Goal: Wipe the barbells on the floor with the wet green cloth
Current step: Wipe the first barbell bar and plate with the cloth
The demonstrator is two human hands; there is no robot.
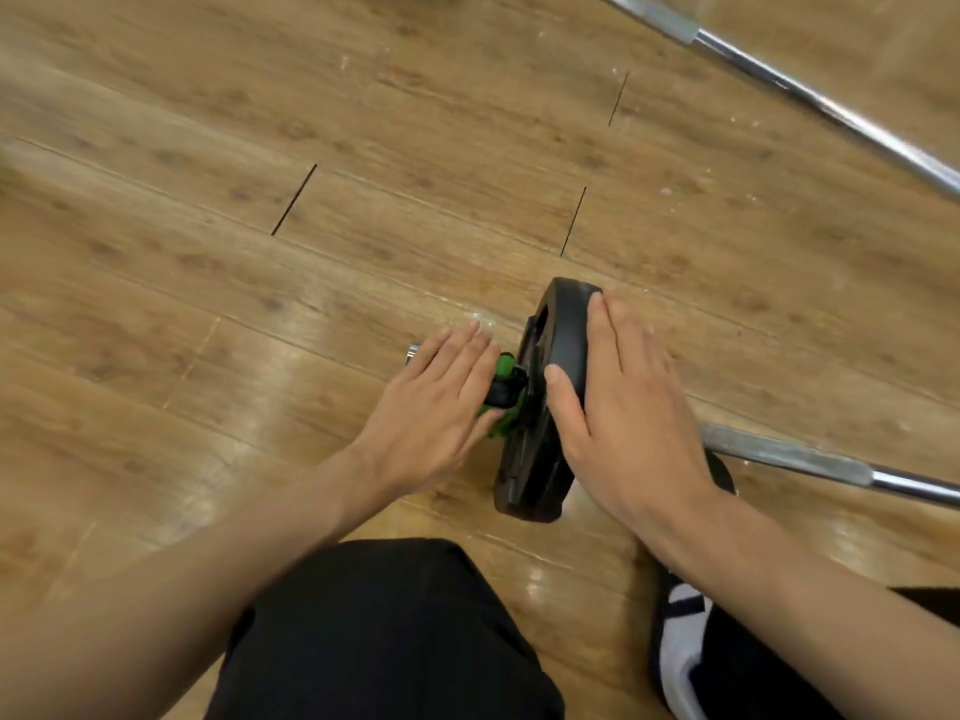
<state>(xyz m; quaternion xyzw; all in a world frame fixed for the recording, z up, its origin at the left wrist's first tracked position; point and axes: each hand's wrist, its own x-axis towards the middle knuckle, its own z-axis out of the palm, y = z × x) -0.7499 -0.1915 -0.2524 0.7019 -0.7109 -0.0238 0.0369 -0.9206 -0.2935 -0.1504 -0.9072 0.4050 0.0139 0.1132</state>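
A barbell lies on the wooden floor, with a black weight plate (563, 324) standing on edge and its chrome shaft (810, 462) running off to the right. The short bar end (413, 351) sticks out left of the plate. My left hand (431, 402) covers that end, fingers over the top and thumb below, holding the green cloth (503, 365) against the plate's hub. Most of the cloth is hidden, and a small black part shows beside it. My right hand (623, 402) lies over the plate's rim, thumb on its left face, steadying it.
A second chrome barbell (810, 90) lies diagonally across the floor at the top right. My knee in black trousers (384, 631) and a black-and-white shoe (680, 652) are close below the plate. Bare wooden floor (260, 226) stretches to the left and ahead.
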